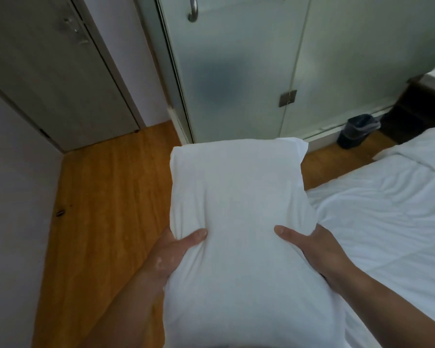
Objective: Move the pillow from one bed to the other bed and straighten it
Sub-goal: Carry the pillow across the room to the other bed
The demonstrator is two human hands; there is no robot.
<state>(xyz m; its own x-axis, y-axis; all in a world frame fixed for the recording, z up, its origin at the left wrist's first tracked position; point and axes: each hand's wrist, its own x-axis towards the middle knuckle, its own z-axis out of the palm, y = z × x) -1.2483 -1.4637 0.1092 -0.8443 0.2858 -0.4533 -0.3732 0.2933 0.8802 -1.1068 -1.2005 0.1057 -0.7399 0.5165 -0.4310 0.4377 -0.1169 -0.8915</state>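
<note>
In the head view, a white pillow (236,209) is held lengthwise in front of the person, clear of the wooden floor (106,197). The left hand (171,254) clamps its left edge, thumb pressed into the top, fingers hidden beneath. The right hand (314,249) grips the opposite edge the same way. Just right of that grip lies a bed (387,222) with rumpled white bedding. Beyond the pillow's far end stands a frosted glass door (236,71), with a dark bin (357,131) farther right.
</note>
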